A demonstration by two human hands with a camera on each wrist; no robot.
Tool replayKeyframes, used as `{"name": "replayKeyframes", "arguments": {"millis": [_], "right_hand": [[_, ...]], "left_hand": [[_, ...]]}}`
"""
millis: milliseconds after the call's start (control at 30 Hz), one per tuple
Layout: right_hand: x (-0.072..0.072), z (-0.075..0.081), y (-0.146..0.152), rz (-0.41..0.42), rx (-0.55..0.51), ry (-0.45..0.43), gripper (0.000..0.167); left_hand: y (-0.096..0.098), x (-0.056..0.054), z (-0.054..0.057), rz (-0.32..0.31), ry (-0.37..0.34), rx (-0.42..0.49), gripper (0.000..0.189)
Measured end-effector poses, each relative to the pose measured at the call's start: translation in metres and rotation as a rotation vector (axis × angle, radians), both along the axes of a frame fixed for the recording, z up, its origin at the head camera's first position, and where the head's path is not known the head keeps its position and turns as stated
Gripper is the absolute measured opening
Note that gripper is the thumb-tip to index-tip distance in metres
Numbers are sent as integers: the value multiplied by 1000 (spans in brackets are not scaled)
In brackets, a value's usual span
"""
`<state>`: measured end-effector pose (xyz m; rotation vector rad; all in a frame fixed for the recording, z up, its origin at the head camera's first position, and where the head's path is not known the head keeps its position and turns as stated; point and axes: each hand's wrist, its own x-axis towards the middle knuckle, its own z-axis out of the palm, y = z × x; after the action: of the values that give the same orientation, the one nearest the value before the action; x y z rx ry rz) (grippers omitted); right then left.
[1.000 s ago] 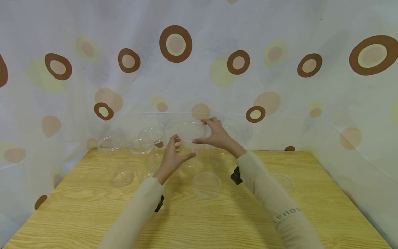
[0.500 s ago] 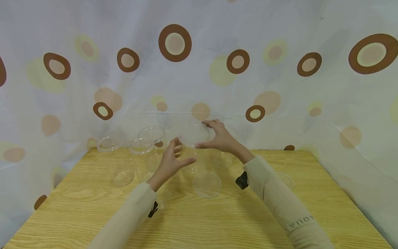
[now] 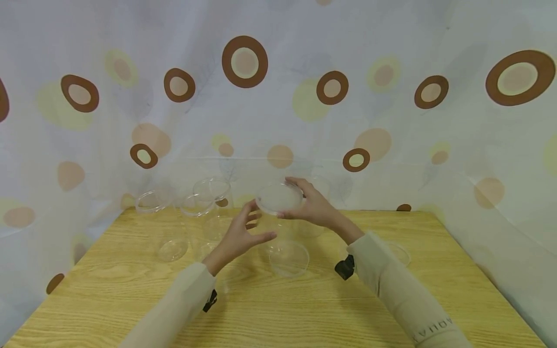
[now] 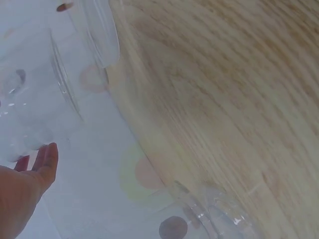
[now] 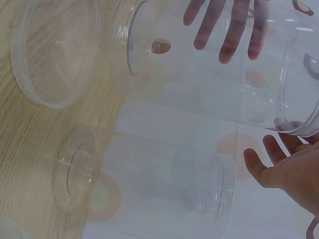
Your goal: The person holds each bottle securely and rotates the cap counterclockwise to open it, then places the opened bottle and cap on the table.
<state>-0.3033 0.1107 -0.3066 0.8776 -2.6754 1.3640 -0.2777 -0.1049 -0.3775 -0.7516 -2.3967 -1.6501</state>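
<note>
A large clear plastic jar (image 3: 278, 197) stands upright between my hands, its hazy round top facing the head camera. My right hand (image 3: 314, 205) grips the top rim from the right, thumb in front and fingers behind. On the other side, my left hand (image 3: 238, 237) holds the jar's wall, fingers behind and thumb in front. Through the jar wall (image 5: 199, 89) in the right wrist view, the left fingers (image 5: 234, 35) show. The left wrist view has the jar's base end (image 4: 65, 74) beside a clear round lid (image 4: 103, 35).
Several open clear jars, including one at the far left (image 3: 154, 202), stand on the wooden table (image 3: 278, 314). Another jar (image 5: 144, 184) stands right of the held one. One round lid (image 3: 289, 259) lies in front, another (image 3: 398, 253) by the right sleeve. A patterned curtain (image 3: 278, 111) hangs behind.
Both hands have come down and nearer with the jar, whose top has shifted slightly right. The other jars and the lids stay where they were.
</note>
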Motion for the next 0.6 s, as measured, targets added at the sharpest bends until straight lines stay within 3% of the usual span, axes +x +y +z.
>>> {"name": "replayKeyframes", "arguments": {"millis": [167, 300, 500, 600], "right_hand": [[5, -4, -2, -49, -44, 0, 92], [9, -6, -5, -88, -70, -18, 94], [14, -8, -6, -108, -72, -16, 94], [16, -7, -6, -103, -74, -14, 91]], "left_hand": [[5, 2, -3, -7, -14, 17, 95], [11, 2, -8, 23, -8, 43, 99], [16, 4, -10, 93, 55, 16, 97], [15, 4, -9, 95, 103, 16, 95]]}}
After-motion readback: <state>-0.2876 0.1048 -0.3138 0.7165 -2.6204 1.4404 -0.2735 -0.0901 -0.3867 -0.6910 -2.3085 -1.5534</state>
